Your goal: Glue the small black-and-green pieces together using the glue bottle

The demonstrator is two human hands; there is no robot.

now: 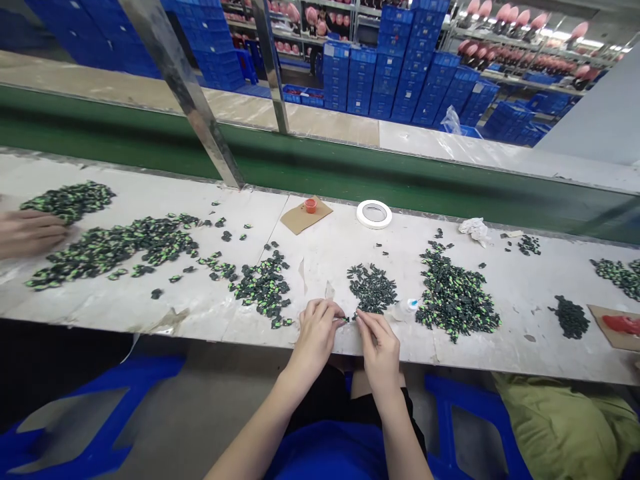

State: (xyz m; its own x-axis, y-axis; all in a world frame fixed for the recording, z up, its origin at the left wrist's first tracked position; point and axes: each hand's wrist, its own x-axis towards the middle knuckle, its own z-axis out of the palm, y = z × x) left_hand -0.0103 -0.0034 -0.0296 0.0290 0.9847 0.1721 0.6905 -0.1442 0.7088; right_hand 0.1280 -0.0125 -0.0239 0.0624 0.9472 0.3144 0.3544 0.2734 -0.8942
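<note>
My left hand (pixel 316 328) pinches a small black part (pixel 345 319) above the front edge of the white table. Facing it, a few centimetres away, my right hand (pixel 379 337) has thumb and finger closed on a small dark piece (pixel 355 316); its exact kind is too small to make out. Just beyond my right hand lies a heap of small dark pieces (pixel 373 288). A white bottle with a blue tip (pixel 411 305) lies beside it. Black-and-green parts are heaped to the left (pixel 263 287) and right (pixel 457 293) of my hands.
Along the table's back are a red cup (pixel 311 206) on cardboard (pixel 295 222), a roll of white tape (pixel 374 214) and crumpled tissue (pixel 475 230). Another person's hand (pixel 30 233) rests by parts at far left. A green conveyor belt (pixel 320 160) runs behind; blue stools (pixel 465 407) stand below.
</note>
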